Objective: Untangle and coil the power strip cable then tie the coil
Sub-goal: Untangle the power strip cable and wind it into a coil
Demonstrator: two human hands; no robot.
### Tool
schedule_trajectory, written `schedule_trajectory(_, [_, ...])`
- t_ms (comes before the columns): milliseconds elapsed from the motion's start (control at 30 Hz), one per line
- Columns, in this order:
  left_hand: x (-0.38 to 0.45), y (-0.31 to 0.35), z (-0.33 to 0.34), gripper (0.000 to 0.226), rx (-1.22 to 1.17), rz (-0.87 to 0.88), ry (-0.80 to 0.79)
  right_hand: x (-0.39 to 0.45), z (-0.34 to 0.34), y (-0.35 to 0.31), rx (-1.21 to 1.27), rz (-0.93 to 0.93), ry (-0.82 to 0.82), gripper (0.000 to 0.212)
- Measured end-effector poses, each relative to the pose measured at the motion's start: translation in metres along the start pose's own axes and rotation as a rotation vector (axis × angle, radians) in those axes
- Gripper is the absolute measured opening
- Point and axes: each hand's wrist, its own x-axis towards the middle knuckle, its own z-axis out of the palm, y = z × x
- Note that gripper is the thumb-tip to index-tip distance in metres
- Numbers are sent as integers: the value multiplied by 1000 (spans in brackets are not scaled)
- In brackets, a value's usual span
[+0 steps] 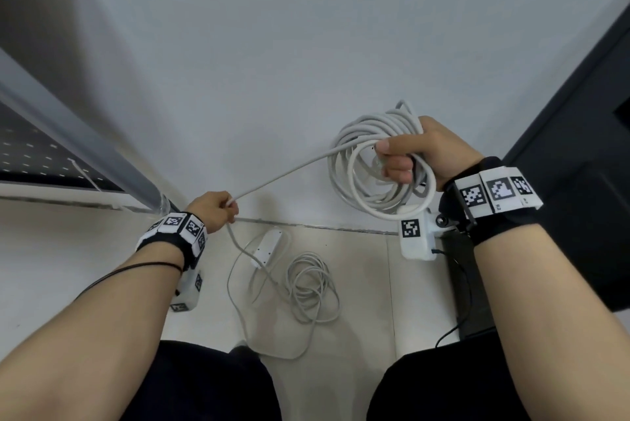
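The right hand [422,154] held the coil [368,161] in a closed grip. The left hand [213,211] pinched the cable [283,175] stretched between them. The power strip [267,246] lay on the floor [361,284].

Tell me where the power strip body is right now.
In the head view, the power strip lies on the floor at lower centre, below the left hand, beside the loose cable.
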Motion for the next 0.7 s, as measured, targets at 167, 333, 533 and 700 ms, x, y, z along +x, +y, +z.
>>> schedule_trajectory(167, [3, -14, 0, 35, -11, -90, -34, 0, -1, 0, -12, -34, 30, 17])
schedule_trajectory(333, [1, -8, -11, 37, -440, -108, 84, 5, -5, 3, -16, -67, 61, 22])
schedule_trajectory(533, [-9, 25, -36, 20, -279, 118, 301, 9, -7, 8, -119, -13, 78, 16])
schedule_trajectory(700, [-17, 54, -49, 10, -235, 208, 298, 11, 1, 13, -139, 24, 119, 20])
